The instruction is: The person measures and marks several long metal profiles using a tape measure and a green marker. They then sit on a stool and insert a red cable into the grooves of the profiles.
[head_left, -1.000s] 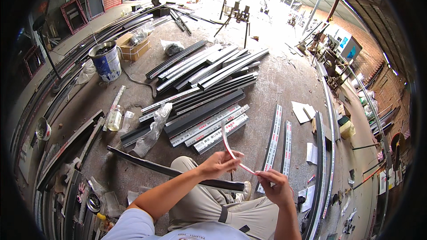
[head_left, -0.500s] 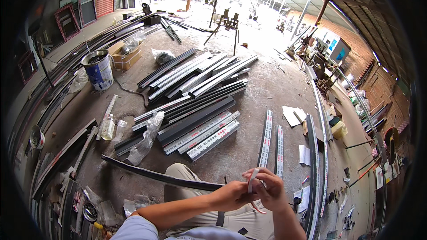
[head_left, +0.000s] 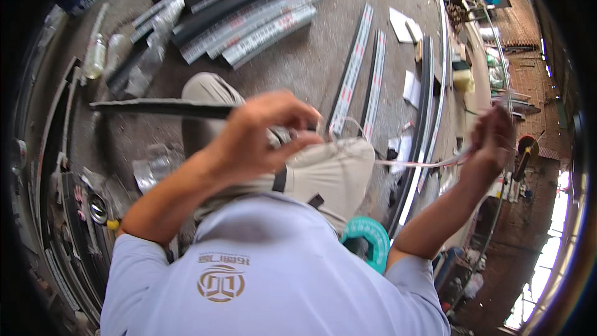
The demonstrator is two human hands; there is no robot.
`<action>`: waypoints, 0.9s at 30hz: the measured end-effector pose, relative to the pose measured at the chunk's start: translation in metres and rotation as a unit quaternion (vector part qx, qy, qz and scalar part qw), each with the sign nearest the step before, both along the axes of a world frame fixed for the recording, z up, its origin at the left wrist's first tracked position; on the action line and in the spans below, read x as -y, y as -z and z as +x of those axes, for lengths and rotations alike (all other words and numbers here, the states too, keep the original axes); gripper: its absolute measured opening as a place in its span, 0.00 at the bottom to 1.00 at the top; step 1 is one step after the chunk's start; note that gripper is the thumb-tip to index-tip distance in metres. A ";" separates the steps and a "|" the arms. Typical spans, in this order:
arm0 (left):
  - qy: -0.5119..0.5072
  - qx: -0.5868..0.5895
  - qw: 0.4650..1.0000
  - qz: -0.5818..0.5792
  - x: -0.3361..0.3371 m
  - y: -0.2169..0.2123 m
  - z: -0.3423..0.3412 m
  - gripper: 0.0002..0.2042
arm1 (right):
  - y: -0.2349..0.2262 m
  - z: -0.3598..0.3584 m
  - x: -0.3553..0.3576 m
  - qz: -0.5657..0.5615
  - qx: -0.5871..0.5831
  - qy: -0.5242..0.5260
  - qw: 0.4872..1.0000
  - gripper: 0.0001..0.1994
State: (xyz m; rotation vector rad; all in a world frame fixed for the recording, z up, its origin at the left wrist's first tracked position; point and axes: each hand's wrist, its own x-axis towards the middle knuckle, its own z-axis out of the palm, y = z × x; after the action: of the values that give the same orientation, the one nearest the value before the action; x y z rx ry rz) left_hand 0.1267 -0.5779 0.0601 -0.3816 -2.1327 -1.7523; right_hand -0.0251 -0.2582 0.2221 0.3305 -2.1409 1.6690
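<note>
A long, narrow dark bar (head_left: 158, 108), like a window-frame profile, lies across my lap from the left. My left hand (head_left: 264, 127) is curled around its right end, thumb and forefinger slightly apart at the tips; the end itself is mostly covered by the fingers. Far out to the right, my right hand (head_left: 491, 140) is raised, smeared by motion, its fingers closed on a thin white-and-red strip (head_left: 426, 164). The strip trails back toward my lap, where a thin pale loop shows beside the left fingertips.
Profiles with printed film (head_left: 267, 31) are stacked ahead on the left. Two shorter ones (head_left: 352, 71) lie in front of my knee, with long bars (head_left: 425, 93) to the right. A turquoise ring (head_left: 368, 241) sits by my right elbow. A clear bottle (head_left: 96, 57) stands at left.
My hands were together over the bar's end; the right has swung far out to the right with the strip. The left stays by the bar. The view has tilted down toward my lap.
</note>
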 end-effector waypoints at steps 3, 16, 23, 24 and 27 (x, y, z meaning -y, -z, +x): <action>-0.088 -0.003 0.995 -0.046 0.021 0.013 0.001 0.13 | -0.024 0.006 -0.011 0.111 -0.083 0.009 0.990 0.10; -0.101 -0.084 0.981 -0.142 0.005 0.051 -0.015 0.15 | 0.111 0.051 0.078 0.337 0.128 -0.295 0.885 0.05; -0.110 -0.098 0.979 -0.139 0.001 0.061 -0.020 0.21 | 0.126 0.048 0.073 0.332 0.139 -0.317 0.878 0.06; -0.112 -0.103 0.977 -0.149 0.001 0.062 -0.021 0.23 | 0.128 0.048 0.073 0.318 0.145 -0.316 0.882 0.06; -0.115 -0.114 0.972 -0.171 0.003 0.066 -0.022 0.26 | 0.133 0.048 0.073 0.293 0.173 -0.313 0.887 0.06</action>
State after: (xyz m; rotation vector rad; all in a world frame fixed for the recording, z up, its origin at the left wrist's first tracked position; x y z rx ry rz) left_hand 0.1052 -0.5805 -0.0062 -0.3840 -2.2062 -1.1581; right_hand 0.0229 -0.3314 0.0890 1.0673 -3.0269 1.3811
